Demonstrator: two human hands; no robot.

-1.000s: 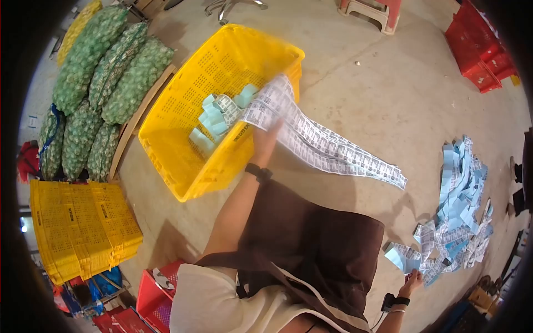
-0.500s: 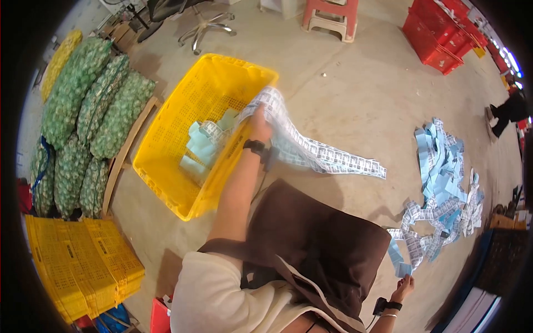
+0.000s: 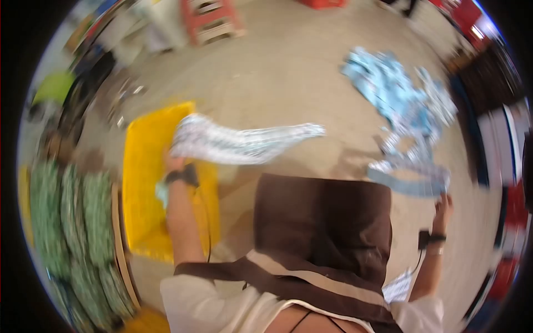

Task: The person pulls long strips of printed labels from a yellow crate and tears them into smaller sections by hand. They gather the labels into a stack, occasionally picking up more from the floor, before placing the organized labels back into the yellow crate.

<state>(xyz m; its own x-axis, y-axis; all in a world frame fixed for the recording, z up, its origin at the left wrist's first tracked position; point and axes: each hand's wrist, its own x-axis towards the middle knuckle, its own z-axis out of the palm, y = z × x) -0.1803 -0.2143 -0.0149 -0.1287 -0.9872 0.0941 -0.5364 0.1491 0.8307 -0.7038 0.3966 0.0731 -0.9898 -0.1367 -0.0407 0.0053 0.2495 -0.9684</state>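
My left hand is closed on a bundle of white printed label strips, at the rim of the yellow crate. The bundle's free end stretches out to the right above the floor. Some pale blue paper shows inside the crate, partly hidden by my left forearm. On the right, my right hand pinches one end of a long label strip, its blue-grey side showing. That strip loops back toward a loose pile of blue and white strips on the floor. Motion blurs the view.
Green mesh sacks are stacked at the left beside a wooden edge. A red and white stool stands at the back, and a chair base is nearby. Boxes line the right side.
My view has turned to the right. My right hand has lifted and moved forward, drawing a strip out from the pile. My left hand keeps its bundle at the crate.
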